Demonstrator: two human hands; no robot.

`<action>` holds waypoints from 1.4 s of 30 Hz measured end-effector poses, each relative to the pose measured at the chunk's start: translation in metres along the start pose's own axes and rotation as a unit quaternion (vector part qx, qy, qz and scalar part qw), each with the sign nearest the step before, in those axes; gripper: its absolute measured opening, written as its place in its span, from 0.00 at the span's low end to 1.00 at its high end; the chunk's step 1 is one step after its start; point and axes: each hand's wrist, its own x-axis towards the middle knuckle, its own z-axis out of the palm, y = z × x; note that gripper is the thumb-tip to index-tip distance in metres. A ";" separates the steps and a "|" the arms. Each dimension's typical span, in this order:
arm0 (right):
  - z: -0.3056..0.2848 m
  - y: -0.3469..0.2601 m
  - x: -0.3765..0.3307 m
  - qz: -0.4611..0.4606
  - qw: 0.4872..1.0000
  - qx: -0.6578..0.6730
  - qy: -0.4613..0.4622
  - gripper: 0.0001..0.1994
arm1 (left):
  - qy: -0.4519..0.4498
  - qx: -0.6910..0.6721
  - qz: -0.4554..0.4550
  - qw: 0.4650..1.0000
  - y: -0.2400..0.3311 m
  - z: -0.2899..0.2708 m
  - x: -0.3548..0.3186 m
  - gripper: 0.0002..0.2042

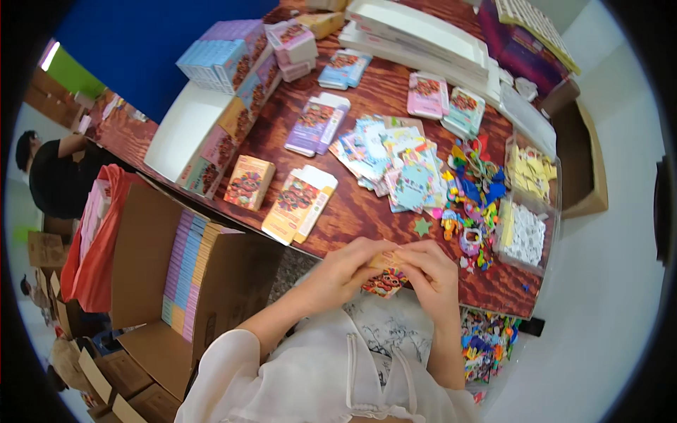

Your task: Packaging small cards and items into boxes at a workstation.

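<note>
Both my hands close on a small yellow-orange carton [386, 282] with a colourful printed front, just off the table's near edge. My left hand [350, 266] grips its left side, and my right hand [431, 269] has its fingers at the upper right. The fingers meet over the carton's top end, so whether it is open there is hidden. Beyond my hands lie a flat yellow carton [300, 204], a standing orange carton [248, 183] and a green star [422, 226]. A spread pile of printed cards [405, 166] lies farther off, beside a heap of small colourful trinkets [469, 204].
A clear divided bin [523, 204] holds yellow and white packets at the right. At the left stand a white display tray [176, 134] with cartons and a cardboard box [144, 254] packed with cartons. White trays [423, 39] are stacked at the back. Another person [53, 173] is far left.
</note>
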 end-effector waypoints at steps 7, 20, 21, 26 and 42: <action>0.028 -0.005 0.023 0.093 0.981 0.142 0.096 0.16 | 0.072 0.199 0.001 0.977 0.015 -0.001 0.003 0.43; 0.140 -0.004 0.100 -0.152 0.959 -0.237 0.011 0.33 | 0.288 0.505 -0.158 0.798 -0.051 -0.134 -0.028 0.47; 0.149 -0.002 0.101 -0.152 0.960 -0.236 0.010 0.33 | 0.292 0.512 -0.157 0.792 -0.053 -0.135 -0.029 0.47; 0.166 0.010 0.112 -0.092 0.933 -0.338 -0.081 0.37 | 0.300 0.491 -0.169 0.800 -0.051 -0.132 -0.023 0.46; 0.048 -0.010 0.069 0.000 0.998 -0.061 -0.017 0.13 | 0.265 0.393 -0.048 0.879 0.014 -0.114 -0.025 0.40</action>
